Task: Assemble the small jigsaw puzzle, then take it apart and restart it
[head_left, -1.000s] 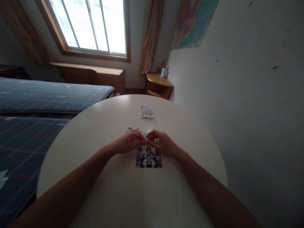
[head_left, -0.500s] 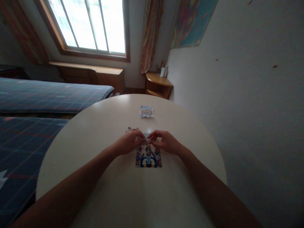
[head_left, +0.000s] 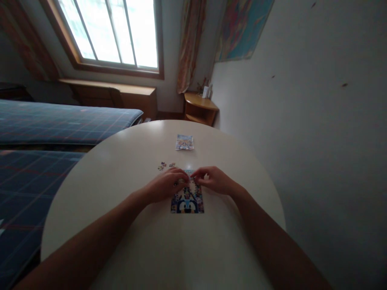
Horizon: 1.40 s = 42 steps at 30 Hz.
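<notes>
A jigsaw puzzle (head_left: pixel 188 206) with a blue cartoon dog face lies flat on the white table. Over its upper left part is my left hand (head_left: pixel 169 183), fingers curled and pinched together. My right hand (head_left: pixel 213 179) bends over the upper right part, thumb and forefinger closed near the puzzle's surface. Whatever either pinch may hold is too small to make out. Several loose puzzle pieces (head_left: pixel 162 165) lie just beyond my left hand. The puzzle's upper half is partly hidden by my fingers.
A small picture sheet or packet (head_left: pixel 184 142) lies farther back on the round table (head_left: pixel 121 161). Mattresses with a plaid cover (head_left: pixel 66 125) stand to the left, a white wall (head_left: pixel 317 141) to the right. A wooden corner shelf (head_left: pixel 201 101) is behind the table.
My left hand has shifted slightly right over the puzzle, uncovering more of the loose pieces behind it. My right hand stays near the same spot, and the view has shifted a little.
</notes>
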{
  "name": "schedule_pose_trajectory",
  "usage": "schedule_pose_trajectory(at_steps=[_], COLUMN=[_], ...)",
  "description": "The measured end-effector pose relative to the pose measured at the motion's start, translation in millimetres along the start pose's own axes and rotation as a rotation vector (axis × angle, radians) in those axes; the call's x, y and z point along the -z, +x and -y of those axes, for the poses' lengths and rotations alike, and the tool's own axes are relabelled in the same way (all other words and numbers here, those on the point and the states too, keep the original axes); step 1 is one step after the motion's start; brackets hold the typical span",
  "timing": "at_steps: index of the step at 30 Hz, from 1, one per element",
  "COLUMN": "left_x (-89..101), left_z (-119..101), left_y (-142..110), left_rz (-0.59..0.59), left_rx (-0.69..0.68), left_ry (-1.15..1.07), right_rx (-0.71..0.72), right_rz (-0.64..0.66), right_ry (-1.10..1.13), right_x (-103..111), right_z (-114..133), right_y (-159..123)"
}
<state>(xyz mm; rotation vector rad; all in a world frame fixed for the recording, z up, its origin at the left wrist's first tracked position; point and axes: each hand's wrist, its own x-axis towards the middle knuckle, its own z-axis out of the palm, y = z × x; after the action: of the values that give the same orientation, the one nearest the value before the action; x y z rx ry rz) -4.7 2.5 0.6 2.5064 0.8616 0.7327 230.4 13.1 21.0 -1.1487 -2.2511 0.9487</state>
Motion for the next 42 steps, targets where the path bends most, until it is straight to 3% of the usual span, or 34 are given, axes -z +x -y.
schedule_pose_trajectory(at_steps=[10,28,42], left_x=[4.3,5.3,4.4], left_z=[1.9,1.0,3.4], left_y=[-3.1,-2.9,-2.8], left_rz=[0.106,0.109,0.108], left_rx=[-0.044,-0.019,-0.035], left_ry=[-0.001,-0.009,-0.019], right_rx=[-0.037,-0.021,-0.092], right_rz=[0.02,0.038,-0.018], right_ry=[-0.08,-0.084,-0.096], right_x=[-5.6,-11.1,-8.1], right_z=[2.4,4.1,1.7], right_y=[1.4,2.5,2.1])
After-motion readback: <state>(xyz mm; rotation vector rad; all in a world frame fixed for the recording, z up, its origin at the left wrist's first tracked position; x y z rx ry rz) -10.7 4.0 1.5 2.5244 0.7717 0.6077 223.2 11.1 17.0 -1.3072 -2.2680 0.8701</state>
